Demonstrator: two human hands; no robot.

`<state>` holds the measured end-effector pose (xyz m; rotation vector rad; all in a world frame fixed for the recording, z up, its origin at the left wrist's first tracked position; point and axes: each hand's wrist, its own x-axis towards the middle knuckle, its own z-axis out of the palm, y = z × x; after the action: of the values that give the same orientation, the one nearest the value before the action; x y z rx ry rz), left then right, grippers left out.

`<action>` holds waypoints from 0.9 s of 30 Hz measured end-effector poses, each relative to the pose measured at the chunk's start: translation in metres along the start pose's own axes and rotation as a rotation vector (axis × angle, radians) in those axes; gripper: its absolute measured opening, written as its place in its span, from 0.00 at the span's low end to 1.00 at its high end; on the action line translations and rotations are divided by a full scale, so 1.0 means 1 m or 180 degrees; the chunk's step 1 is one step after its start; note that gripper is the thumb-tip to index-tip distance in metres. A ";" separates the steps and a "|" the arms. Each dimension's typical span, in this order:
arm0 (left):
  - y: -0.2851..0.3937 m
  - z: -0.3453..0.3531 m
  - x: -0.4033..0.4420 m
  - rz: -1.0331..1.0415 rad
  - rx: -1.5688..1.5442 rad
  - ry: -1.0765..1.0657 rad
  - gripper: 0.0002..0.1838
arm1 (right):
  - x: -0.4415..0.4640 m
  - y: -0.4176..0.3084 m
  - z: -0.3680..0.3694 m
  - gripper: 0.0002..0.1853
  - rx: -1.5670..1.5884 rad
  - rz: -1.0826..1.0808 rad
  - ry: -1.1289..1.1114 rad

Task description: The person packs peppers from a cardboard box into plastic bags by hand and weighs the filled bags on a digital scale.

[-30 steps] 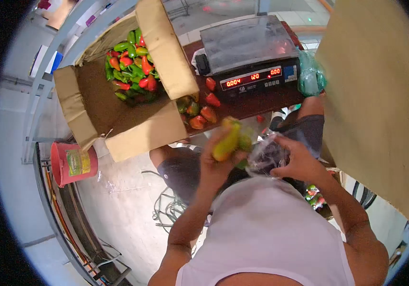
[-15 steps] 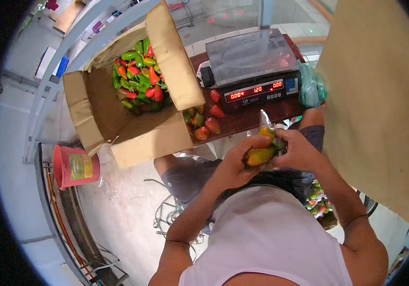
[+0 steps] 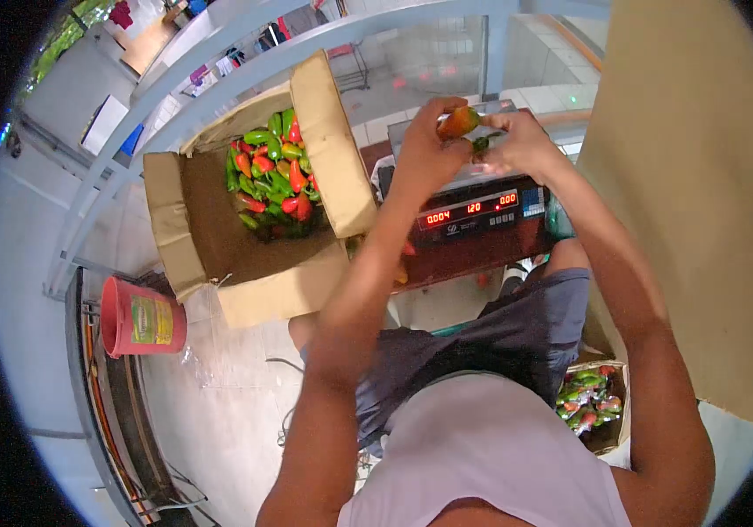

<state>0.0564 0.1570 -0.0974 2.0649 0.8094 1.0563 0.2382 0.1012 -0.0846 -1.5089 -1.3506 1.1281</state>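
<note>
Both hands are over the digital scale [image 3: 473, 213], whose red display is lit. My left hand [image 3: 429, 154] has its fingers closed round an orange-and-green pepper [image 3: 459, 122]. My right hand [image 3: 521, 143] faces it from the right, fingertips closed at a dark green pepper [image 3: 485, 142] between the hands. Whether clear plastic wraps these peppers I cannot make out. Left of the scale stands an open cardboard box [image 3: 284, 294] with red and green peppers [image 3: 280, 167] in it. My left forearm hides most of the loose peppers beside that box.
The scale rests on a dark red table [image 3: 447, 268]. A pink bucket [image 3: 142, 318] stands on the floor at left. By my right thigh sits a smaller box of wrapped peppers [image 3: 589, 400]. A large cardboard sheet [image 3: 693, 202] rises at right, with blue-grey rails [image 3: 324, 39] behind.
Both hands have moved forward and up from above my lap to over the scale, with the peppers in them. The view has tilted up a little.
</note>
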 end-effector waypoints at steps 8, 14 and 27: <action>-0.040 0.001 0.077 -0.0367 0.1381 -0.1128 0.30 | 0.080 0.018 -0.011 0.26 -0.0063 0.0378 0.0214; -0.001 -0.033 0.110 0.0041 0.2703 -0.1370 0.44 | 0.125 0.003 -0.046 0.23 -0.1824 -0.0351 0.0239; -0.015 -0.048 0.118 0.0775 0.2389 -0.1147 0.29 | 0.113 -0.023 -0.035 0.16 -0.2235 -0.0448 0.1115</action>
<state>0.0685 0.2694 -0.0365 2.9345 0.8572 0.4829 0.2692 0.2156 -0.0646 -1.9401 -1.6495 0.2655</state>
